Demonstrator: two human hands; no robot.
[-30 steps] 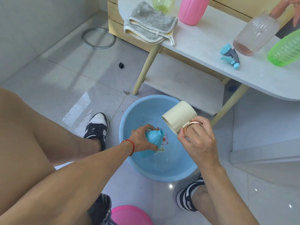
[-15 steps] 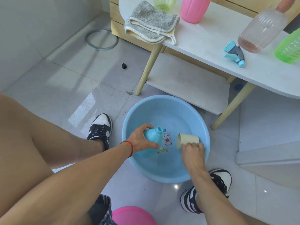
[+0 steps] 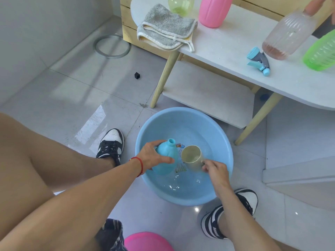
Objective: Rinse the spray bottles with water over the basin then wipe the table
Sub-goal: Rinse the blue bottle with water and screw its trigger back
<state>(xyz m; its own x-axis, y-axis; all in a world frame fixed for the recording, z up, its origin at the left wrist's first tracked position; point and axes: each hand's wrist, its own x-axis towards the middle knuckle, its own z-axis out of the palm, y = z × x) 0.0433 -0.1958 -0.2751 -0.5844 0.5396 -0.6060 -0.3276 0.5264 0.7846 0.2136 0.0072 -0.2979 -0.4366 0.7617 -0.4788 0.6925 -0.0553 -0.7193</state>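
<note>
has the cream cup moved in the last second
Yes. The cream cup, held by the right hand, was tipped above the blue basin's far rim. It then dipped into the water and now sits mouth-up beside the blue bottle.

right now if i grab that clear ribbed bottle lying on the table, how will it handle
The clear ribbed bottle lies on its side on the table, so a nudge would probably roll it. Only a little pinkish liquid shows at its base, so it is likely light, with weight shifting as it tilts. Its ribs should help grip, though the thin plastic may flex.
</note>
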